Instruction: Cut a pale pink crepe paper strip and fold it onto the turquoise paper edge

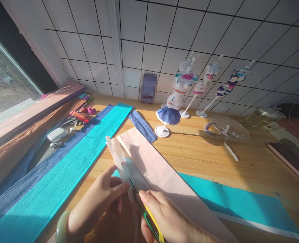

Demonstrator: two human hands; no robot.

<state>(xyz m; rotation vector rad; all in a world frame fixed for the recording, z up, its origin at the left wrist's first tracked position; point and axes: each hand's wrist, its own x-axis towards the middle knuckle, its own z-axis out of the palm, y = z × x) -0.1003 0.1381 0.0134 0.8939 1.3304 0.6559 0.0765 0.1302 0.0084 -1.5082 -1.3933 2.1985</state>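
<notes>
Head view; scissors (146, 214) in right hand (167, 213)

left hand (109, 190) at like 7 o'clock, thumb and fingers in a pinch, thumb aimed roughly toward 2, right hand (159, 212) around 6, fingers curled into a grip, thumb on top pointing about 10, thumb tips near but apart

Head camera looks forward (and down) across the table (189, 153).
</notes>
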